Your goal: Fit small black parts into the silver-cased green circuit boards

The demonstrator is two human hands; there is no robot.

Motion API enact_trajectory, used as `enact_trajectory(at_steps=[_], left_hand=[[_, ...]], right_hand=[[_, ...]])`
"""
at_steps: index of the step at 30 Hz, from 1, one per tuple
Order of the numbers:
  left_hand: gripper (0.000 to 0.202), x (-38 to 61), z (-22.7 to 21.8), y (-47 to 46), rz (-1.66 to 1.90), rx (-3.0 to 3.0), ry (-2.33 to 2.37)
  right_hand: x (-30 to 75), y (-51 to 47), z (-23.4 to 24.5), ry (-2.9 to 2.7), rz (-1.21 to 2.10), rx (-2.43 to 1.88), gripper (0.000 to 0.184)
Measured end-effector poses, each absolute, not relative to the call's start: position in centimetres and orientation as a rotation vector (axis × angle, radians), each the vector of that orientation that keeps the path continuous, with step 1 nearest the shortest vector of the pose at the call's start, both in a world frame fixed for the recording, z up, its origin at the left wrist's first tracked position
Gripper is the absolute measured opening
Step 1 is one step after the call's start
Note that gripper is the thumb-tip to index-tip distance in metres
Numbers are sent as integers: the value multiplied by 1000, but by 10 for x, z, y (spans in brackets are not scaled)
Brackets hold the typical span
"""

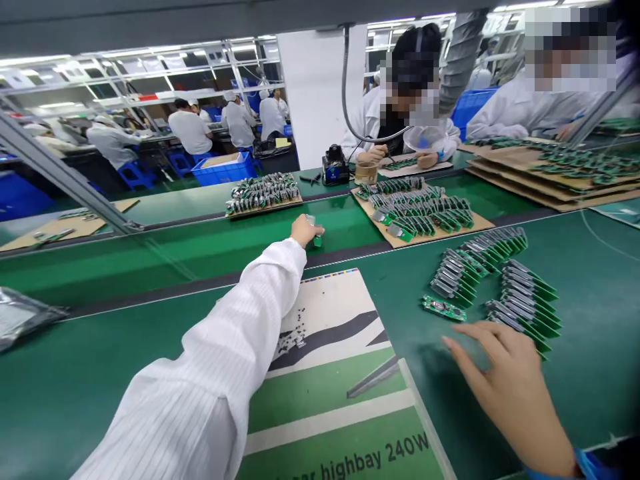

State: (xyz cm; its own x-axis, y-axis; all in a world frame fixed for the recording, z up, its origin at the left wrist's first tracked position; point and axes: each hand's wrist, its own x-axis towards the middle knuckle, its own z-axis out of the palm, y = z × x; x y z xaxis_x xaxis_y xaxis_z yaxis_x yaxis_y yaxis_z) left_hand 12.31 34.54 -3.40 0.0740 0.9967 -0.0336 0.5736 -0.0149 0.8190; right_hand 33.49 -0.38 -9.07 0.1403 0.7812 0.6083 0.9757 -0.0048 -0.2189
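My left hand (305,231) is stretched out over the green belt, its fingers closed on a small circuit board (318,241) that is mostly hidden by the hand. On the right, my right hand (500,363) hovers low over the bench with thumb and forefinger apart and nothing between them. Just beyond its fingertips a single circuit board (443,308) lies flat. Beside that hand stands a leaning row of circuit boards (525,300), and another row (457,277) curves away behind the flat board.
A printed cardboard sheet (330,413) with tiny dark parts (295,340) and tweezers (373,378) lies before me. Cardboard trays of boards (385,233) (265,193) stand at the belt. A silvery bag (25,317) is at left. A co-worker (370,120) sits opposite.
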Motion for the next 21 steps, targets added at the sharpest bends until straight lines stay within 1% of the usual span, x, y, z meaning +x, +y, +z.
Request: enact_trajectory(at_steps=[2, 4, 6, 8, 14, 17, 21], left_hand=[[26, 104, -23, 329, 870, 1573, 1480], [20, 79, -12, 304, 922, 1467, 1379], [15, 52, -6, 270, 954, 1349, 1295], [17, 26, -5, 230, 996, 1225, 1241], [35, -20, -35, 121, 1015, 921, 1171], [39, -29, -49, 96, 1019, 812, 1175], [40, -36, -58, 87, 1019, 741, 1174]], right_hand=[[309, 10, -80, -1838, -221, -1682, 21], [280, 29, -70, -1985, -3, -1574, 13], [251, 50, -63, -2165, 227, -1498, 13], [224, 73, -60, -2333, 367, -1467, 13], [172, 125, -72, -2457, 433, -1426, 15], [166, 130, -81, -2472, 448, -1444, 18], [168, 126, -88, -2434, 439, -1458, 20]])
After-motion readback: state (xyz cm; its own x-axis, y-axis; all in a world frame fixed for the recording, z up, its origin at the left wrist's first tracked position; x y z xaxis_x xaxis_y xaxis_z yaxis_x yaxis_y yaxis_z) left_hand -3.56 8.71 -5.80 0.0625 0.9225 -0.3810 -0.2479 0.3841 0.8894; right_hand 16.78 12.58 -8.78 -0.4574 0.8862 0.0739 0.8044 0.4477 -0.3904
